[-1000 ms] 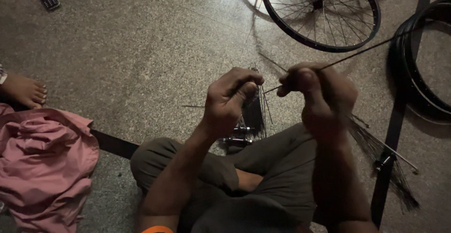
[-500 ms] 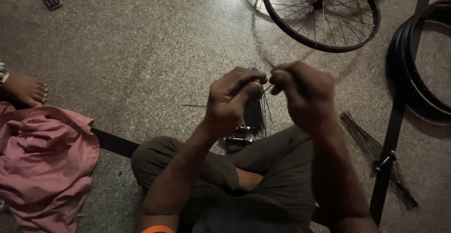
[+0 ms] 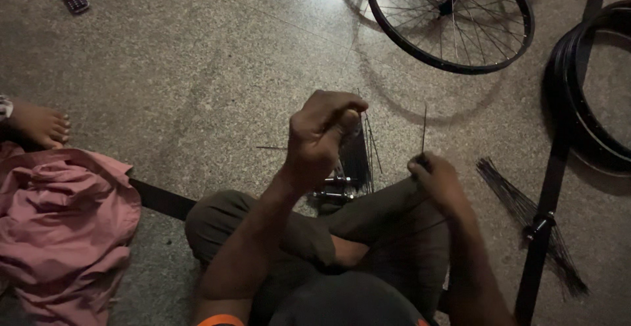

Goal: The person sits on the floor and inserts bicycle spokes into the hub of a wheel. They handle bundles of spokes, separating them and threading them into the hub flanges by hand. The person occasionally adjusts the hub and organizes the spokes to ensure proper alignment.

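Your left hand (image 3: pixel 320 135) is raised over your lap, its grip clamped on the fanned bundle of thin dark metal spokes (image 3: pixel 358 155) rising from the small metal wheel hub (image 3: pixel 332 188), which steadies them. Your right hand (image 3: pixel 437 181), resting low on your knee, pinches one single thin spoke (image 3: pixel 424 129) upright. A loose sheaf of dark spokes (image 3: pixel 519 208) lies on the speckled stone floor (image 3: pixel 197 69), within reach. No labels are legible.
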